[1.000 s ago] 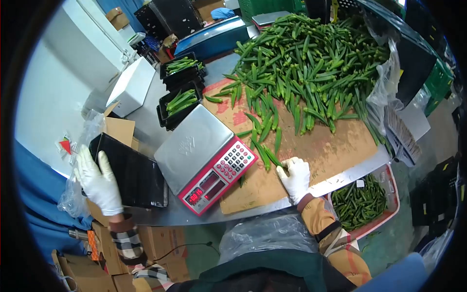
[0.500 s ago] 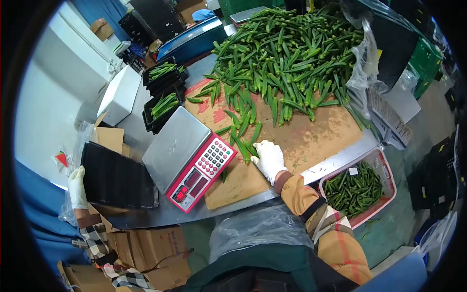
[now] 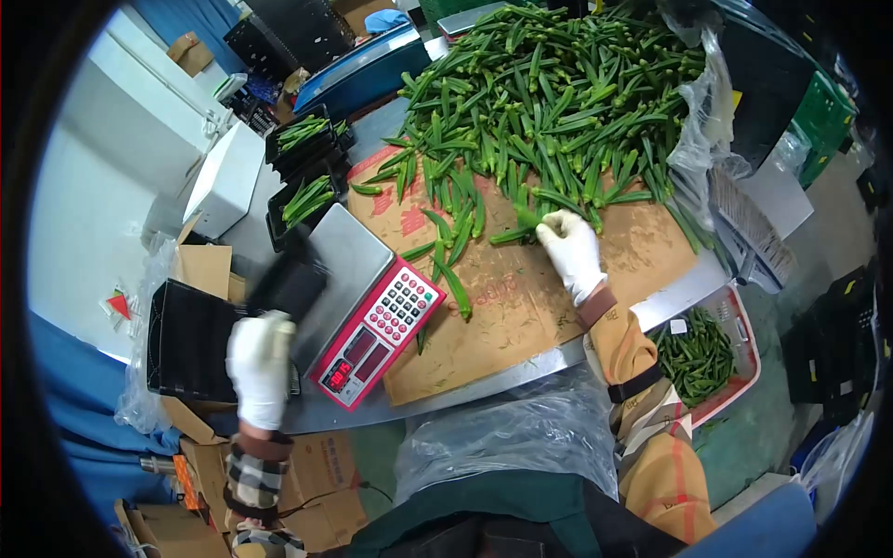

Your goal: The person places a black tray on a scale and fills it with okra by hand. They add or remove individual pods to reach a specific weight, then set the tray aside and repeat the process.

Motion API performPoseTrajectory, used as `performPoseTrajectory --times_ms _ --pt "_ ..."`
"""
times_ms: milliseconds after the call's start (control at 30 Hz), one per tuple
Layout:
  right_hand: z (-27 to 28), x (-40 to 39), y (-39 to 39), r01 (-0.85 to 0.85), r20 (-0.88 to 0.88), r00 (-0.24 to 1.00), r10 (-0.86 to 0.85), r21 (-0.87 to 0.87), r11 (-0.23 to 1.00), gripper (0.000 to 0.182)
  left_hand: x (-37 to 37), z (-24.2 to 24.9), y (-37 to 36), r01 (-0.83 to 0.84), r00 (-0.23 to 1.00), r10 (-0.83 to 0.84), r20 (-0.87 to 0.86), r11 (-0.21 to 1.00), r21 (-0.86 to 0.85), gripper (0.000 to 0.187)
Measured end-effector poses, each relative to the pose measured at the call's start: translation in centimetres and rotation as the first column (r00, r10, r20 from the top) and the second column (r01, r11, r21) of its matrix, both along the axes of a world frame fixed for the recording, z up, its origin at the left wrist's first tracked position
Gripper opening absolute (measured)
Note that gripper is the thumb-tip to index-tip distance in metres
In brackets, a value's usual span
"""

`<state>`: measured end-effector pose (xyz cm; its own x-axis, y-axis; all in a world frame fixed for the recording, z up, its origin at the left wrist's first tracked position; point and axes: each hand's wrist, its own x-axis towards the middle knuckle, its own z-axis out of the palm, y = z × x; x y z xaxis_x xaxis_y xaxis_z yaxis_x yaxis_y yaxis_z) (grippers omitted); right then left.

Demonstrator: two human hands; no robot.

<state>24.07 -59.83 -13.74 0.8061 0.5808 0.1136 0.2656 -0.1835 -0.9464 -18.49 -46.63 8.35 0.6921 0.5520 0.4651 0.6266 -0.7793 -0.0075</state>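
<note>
My left hand (image 3: 260,367), in a white glove and blurred by motion, grips a black tray (image 3: 290,277) over the left edge of the pink-framed scale (image 3: 379,327). Beside that hand stands a stack of black trays (image 3: 191,339). My right hand (image 3: 569,251), also gloved in white, is closed on okra at the front edge of the large okra pile (image 3: 558,102). Loose okra pods (image 3: 453,284) lie on the cardboard (image 3: 502,321) between the scale and my right hand.
Black trays holding okra (image 3: 307,200) stand behind the scale, near a white box (image 3: 225,181). A basket of okra (image 3: 752,353) is low on the right. Clear plastic (image 3: 698,130) and a brush (image 3: 758,223) lie right of the pile. Cardboard boxes (image 3: 321,474) sit below left.
My left hand has moved right from the tray stack, now with a black tray. My right hand has moved up and right to the pile's edge; some loose pods have shifted.
</note>
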Motion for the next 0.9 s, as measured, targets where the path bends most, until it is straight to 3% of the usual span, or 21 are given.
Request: performPoseTrajectory --times_ms 67,133,167,233,333,367,433,467,500,633,733,767,867,900 --pt "1.1 1.0 -0.1 0.126 0.256 0.962 -0.095 -0.108 0.986 0.034 0.2 -3.0 0.1 0.05 0.949 -0.119 -0.293 0.971 -0.235 0.022" --pt "1.0 2.5 0.8 0.183 0.431 0.902 -0.006 -0.37 0.911 0.043 2.4 -3.7 -0.4 0.068 0.984 -0.13 -0.124 0.908 -0.413 0.027" --pt "1.0 3.0 1.4 0.161 0.423 0.905 0.052 -0.453 0.877 0.045 3.8 -2.8 -0.3 0.086 0.973 -0.165 -0.16 0.906 -0.415 0.031" --pt "2.5 3.3 2.5 0.104 0.386 0.904 0.184 -0.615 0.782 0.051 7.1 -1.5 -0.2 0.07 0.991 -0.121 -0.06 0.839 -0.54 0.035" --pt "2.7 3.0 5.7 0.167 0.407 0.905 0.126 -0.61 0.775 0.062 13.1 -1.6 1.0 0.175 0.982 -0.177 0.063 0.739 -0.651 0.038" --pt "2.9 2.8 6.6 0.168 0.419 0.898 0.136 -0.612 0.773 0.073 14.7 -2.8 2.0 0.141 0.984 -0.178 0.01 0.741 -0.657 0.041" --pt "3.2 2.3 8.4 0.199 0.413 0.897 0.158 -0.696 0.69 0.083 19.0 -4.7 3.4 0.074 0.977 -0.183 -0.113 0.778 -0.623 0.049" --pt "3.5 1.9 8.9 0.221 0.423 0.887 0.182 -0.737 0.638 0.085 20.8 -6.6 5.0 0.142 0.959 -0.255 -0.127 0.816 -0.56 0.048" --pt "4.0 1.9 9.2 0.193 0.38 0.902 0.204 -0.779 0.597 0.09 23.4 -6.2 4.8 0.016 0.945 -0.192 -0.264 0.835 -0.55 0.042" --pt "3.2 2.8 9.6 0.113 0.252 0.963 0.098 -0.704 0.701 0.091 26.9 -7.1 4.2 0.041 0.853 -0.194 -0.485 0.95 -0.31 0.039" --pt "3.0 3.2 9.0 0.075 0.213 0.971 0.108 -0.701 0.709 0.086 24.2 -6.9 4.3 0.131 0.854 -0.193 -0.483 0.979 -0.158 0.045" --pt "2.6 3.0 8.7 0.103 0.272 0.955 0.116 -0.674 0.731 0.08 22.6 -7.4 4.8 0.171 0.884 -0.206 -0.419 0.978 -0.12 0.052" --pt "2.6 3.2 7.8 0.076 0.3 0.931 0.206 -0.714 0.696 0.07 18.8 -6.2 4.6 0.258 0.897 -0.286 -0.337 0.958 -0.124 0.059" --pt "2.1 3.4 7.1 0.054 0.317 0.918 0.239 -0.697 0.715 0.062 17.6 -5.5 4.3 0.209 0.891 -0.249 -0.38 0.967 -0.146 0.059"
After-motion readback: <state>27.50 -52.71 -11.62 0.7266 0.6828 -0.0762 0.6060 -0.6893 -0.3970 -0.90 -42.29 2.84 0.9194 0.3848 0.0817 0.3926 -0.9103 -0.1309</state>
